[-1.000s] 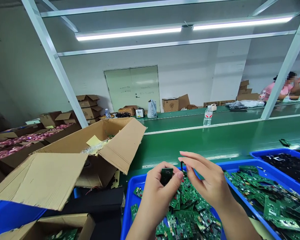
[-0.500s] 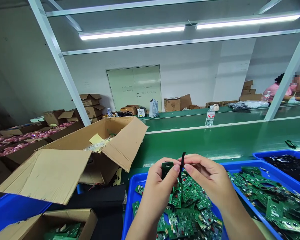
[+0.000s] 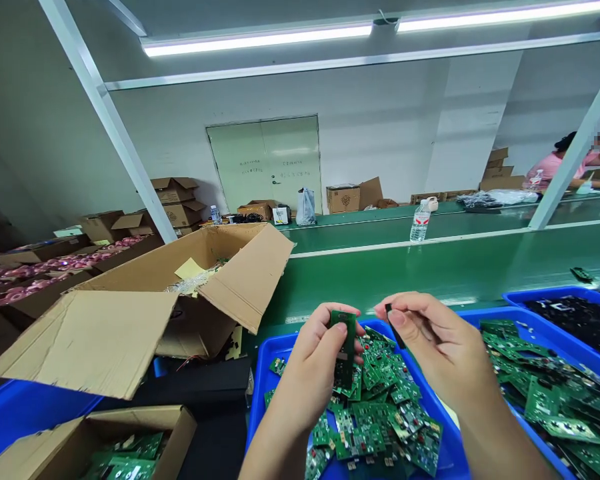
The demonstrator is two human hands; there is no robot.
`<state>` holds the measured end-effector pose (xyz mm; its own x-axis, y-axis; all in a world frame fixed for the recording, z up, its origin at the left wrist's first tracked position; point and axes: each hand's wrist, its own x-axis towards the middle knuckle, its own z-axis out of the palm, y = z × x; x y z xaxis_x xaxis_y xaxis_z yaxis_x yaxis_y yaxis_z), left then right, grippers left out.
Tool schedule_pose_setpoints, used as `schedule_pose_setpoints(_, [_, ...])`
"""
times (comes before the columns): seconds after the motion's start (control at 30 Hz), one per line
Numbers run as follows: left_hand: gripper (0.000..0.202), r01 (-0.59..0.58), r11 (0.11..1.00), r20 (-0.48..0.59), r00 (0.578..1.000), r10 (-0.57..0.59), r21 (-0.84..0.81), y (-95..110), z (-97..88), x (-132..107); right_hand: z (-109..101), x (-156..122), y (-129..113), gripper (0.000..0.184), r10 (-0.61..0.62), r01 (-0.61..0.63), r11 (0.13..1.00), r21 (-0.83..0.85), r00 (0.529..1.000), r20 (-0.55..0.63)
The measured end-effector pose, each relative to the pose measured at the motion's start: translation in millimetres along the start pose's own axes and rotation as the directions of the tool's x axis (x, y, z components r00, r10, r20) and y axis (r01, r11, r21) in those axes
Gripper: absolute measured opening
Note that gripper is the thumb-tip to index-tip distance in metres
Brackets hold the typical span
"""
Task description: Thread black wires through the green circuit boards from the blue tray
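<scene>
Above the blue tray [image 3: 280, 348], the left hand [image 3: 307, 373] grips a green circuit board [image 3: 347, 347] upright, its fingers curled around the board. The right hand [image 3: 443, 343], just beside it, pinches a small black piece [image 3: 395, 327] between thumb and fingertips [image 3: 403, 318]. Loose boards [image 3: 375, 427] fill the tray, and an open cardboard box [image 3: 245, 267] stands left of it.
</scene>
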<state>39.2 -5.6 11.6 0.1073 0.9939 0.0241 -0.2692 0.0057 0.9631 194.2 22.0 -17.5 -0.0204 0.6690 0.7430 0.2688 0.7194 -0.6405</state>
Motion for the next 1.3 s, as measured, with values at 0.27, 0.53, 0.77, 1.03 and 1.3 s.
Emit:
schedule_pose_setpoints(0.27, [0.027, -0.103, 0.976, 0.051, 0.994, 0.095, 0.193, -3, -0.6, 2, -1, 2, -13, 0.012, -0.177, 0.239, 0.951, -0.194, 0.941, 0.290])
schedule_pose_setpoints(0.53, [0.034, -0.078, 0.983, 0.062, 0.996, 0.069, 0.165, -3, 1.7, 0, 1, 1, -14, 0.013, -0.221, 0.298, 0.917, -0.264, 0.933, 0.285])
schedule_pose_setpoints(0.77, [0.032, -0.060, 0.982, 0.052, 0.997, 0.052, 0.177, -1, 3.0, -1, 3, 1, -13, 0.013, -0.234, 0.310, 0.906, -0.289, 0.934, 0.270])
schedule_pose_setpoints(1.03, [0.031, -0.069, 0.981, 0.076, 0.995, 0.056, 0.181, -5, 1.8, 1, 3, 0, -10, 0.011, -0.182, 0.252, 0.924, -0.288, 0.951, 0.248])
schedule_pose_setpoints(1.3, [0.032, -0.140, 0.961, 0.081, 0.989, 0.124, 0.238, -6, 3.3, 1, 3, 0, -13, 0.008, -0.104, 0.161, 0.929, -0.334, 0.978, 0.181])
